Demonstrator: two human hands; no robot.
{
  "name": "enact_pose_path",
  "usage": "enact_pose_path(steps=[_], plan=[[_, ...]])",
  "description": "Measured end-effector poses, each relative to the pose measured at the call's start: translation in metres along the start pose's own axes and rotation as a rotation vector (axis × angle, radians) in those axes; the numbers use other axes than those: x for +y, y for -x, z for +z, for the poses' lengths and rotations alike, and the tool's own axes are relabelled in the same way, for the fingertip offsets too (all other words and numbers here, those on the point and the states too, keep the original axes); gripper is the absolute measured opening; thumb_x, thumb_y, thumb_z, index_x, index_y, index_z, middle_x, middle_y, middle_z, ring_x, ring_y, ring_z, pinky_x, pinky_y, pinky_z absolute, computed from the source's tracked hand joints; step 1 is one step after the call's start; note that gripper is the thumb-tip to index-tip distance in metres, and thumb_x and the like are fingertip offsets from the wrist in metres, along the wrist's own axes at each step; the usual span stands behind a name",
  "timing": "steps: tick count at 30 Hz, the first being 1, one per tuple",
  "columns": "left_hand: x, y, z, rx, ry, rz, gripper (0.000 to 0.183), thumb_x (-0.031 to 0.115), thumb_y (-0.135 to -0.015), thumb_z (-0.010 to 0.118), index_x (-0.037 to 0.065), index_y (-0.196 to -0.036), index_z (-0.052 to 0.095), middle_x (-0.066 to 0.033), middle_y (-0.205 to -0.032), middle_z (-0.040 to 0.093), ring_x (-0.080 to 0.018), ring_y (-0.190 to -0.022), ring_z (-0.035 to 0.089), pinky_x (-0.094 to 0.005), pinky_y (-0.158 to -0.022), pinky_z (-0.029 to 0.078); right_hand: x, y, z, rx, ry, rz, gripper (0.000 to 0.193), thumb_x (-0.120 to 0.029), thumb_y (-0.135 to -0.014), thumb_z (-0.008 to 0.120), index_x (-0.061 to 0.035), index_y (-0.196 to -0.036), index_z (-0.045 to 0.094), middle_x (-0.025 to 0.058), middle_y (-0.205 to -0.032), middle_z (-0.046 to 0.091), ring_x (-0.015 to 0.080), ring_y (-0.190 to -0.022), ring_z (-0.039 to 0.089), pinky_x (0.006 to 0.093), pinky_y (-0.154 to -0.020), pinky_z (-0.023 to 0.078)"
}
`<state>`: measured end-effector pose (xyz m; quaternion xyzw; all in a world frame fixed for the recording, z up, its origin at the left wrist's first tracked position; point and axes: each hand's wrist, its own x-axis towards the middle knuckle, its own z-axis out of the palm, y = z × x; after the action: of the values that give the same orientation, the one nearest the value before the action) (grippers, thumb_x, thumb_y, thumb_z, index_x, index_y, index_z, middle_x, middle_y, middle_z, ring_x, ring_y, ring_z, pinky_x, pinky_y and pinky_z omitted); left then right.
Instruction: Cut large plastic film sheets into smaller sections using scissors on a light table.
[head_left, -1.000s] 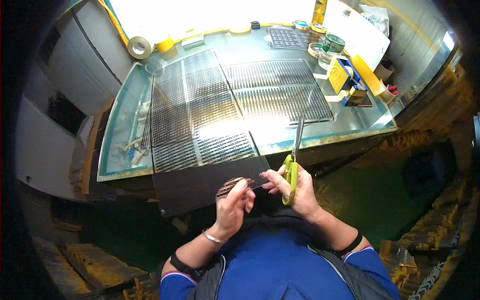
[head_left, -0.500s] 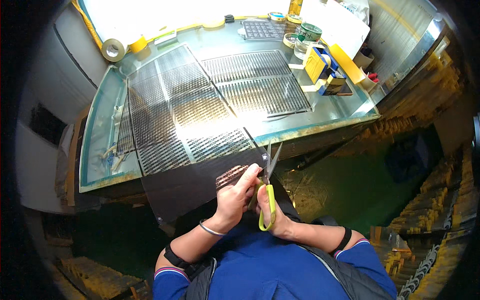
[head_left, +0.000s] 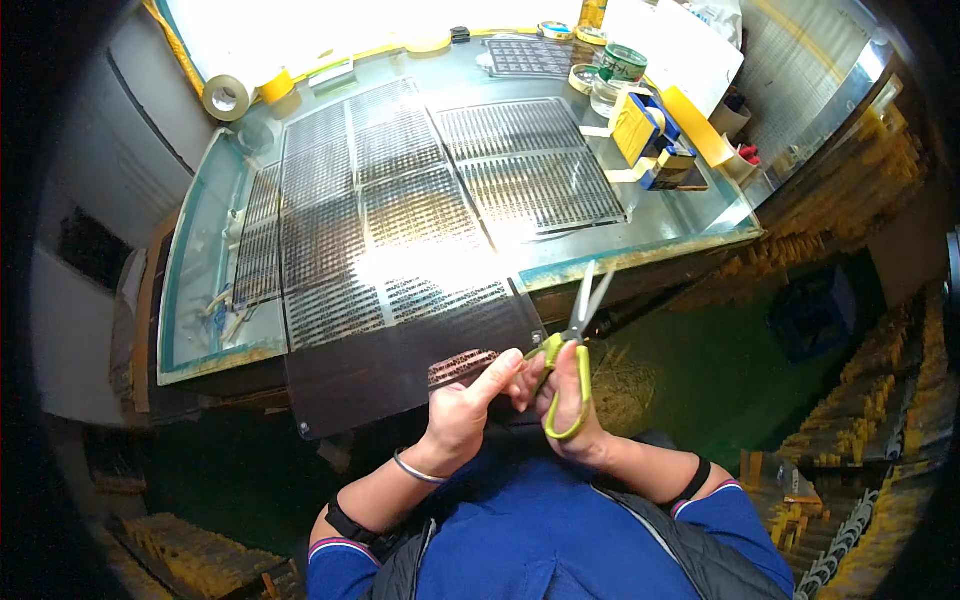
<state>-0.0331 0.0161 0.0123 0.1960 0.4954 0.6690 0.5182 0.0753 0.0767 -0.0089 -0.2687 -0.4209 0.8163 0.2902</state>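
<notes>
My left hand (head_left: 462, 410) is closed on the near edge of a large clear film sheet (head_left: 365, 235) printed with rows of small dark marks. Its thumb lies on top, and the fingers show through the film from below. The sheet stretches back over the glass tabletop, its near part hanging past the table's front edge. In my right hand (head_left: 572, 410) are scissors (head_left: 582, 322) with yellow-green handles, blades pointing up and slightly apart. They sit just right of the sheet's near right corner, and nothing shows between the blades.
A second printed film (head_left: 540, 180) lies to the right on the glass-topped table (head_left: 690, 240). Behind it stand a blue and yellow tape dispenser (head_left: 645, 135) and a green tape roll (head_left: 622, 65). More tape rolls (head_left: 227, 98) rest at the back left. A blue crate (head_left: 825, 315) is on the floor.
The scissors and my right hand have moved right, away from my left hand. The large film sheet has shifted a little to the right, while my left hand stays closed on it.
</notes>
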Motion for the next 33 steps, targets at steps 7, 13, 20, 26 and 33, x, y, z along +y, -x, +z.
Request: enact_pose_path(steps=[7, 13, 20, 26, 33], plan=[[0.008, -0.004, 0.015, 0.150, 0.074, -0.155, 0.025, 0.029, -0.078, 0.063, 0.005, -0.072, 0.062, 0.0019, -0.058, 0.052, -0.0049, -0.041, 0.039, -0.0197, -0.036, 0.028, -0.005, 0.015, 0.012, -0.165, 0.263, 0.010, 0.054, -0.052, -0.089, 0.023, -0.0025, -0.100, 0.042, 0.0026, -0.079, 0.043, 0.0102, -0.073, 0.043, 0.0259, -0.067, 0.040], [0.007, -0.005, 0.017, 0.182, -0.085, -0.188, 0.027, 0.036, -0.079, 0.060, 0.011, -0.068, 0.059, 0.0058, -0.049, 0.043, -0.0038, -0.039, 0.034, -0.0186, -0.035, 0.025, -0.009, 0.013, 0.019, -0.150, 0.354, -0.089, 0.049, -0.049, -0.090, 0.024, -0.0045, -0.095, 0.043, 0.0007, -0.077, 0.041, 0.0095, -0.070, 0.040, 0.0249, -0.063, 0.036], [0.008, -0.003, 0.020, 0.115, -0.042, -0.077, 0.026, 0.034, -0.080, 0.061, 0.012, -0.065, 0.057, 0.0072, -0.051, 0.044, -0.0028, -0.039, 0.034, -0.0182, -0.036, 0.024, -0.003, 0.013, 0.019, -0.086, 0.380, -0.049, 0.043, -0.046, -0.091, 0.026, -0.0062, -0.089, 0.042, -0.0003, -0.072, 0.040, 0.0098, -0.067, 0.039, 0.0261, -0.061, 0.036], [0.005, -0.004, 0.012, 0.122, -0.011, -0.151, 0.023, 0.031, -0.081, 0.059, 0.009, -0.073, 0.058, 0.0060, -0.051, 0.045, -0.0034, -0.038, 0.036, -0.0183, -0.035, 0.025, 0.010, 0.010, 0.013, -0.109, 0.349, -0.103, 0.044, -0.048, -0.090, 0.029, -0.0060, -0.087, 0.042, 0.0012, -0.071, 0.041, 0.0104, -0.064, 0.040, 0.0258, -0.058, 0.036], [0.018, -0.001, -0.001, 0.037, 0.083, -0.246, 0.032, 0.033, -0.079, 0.061, 0.005, -0.065, 0.058, -0.0031, -0.050, 0.050, -0.0105, -0.040, 0.045, -0.0224, -0.039, 0.035, 0.016, 0.021, 0.002, -0.217, 0.117, -0.006, 0.047, -0.050, -0.087, 0.035, -0.0040, -0.084, 0.042, 0.0028, -0.069, 0.042, 0.0105, -0.058, 0.044, 0.0243, -0.053, 0.039]])
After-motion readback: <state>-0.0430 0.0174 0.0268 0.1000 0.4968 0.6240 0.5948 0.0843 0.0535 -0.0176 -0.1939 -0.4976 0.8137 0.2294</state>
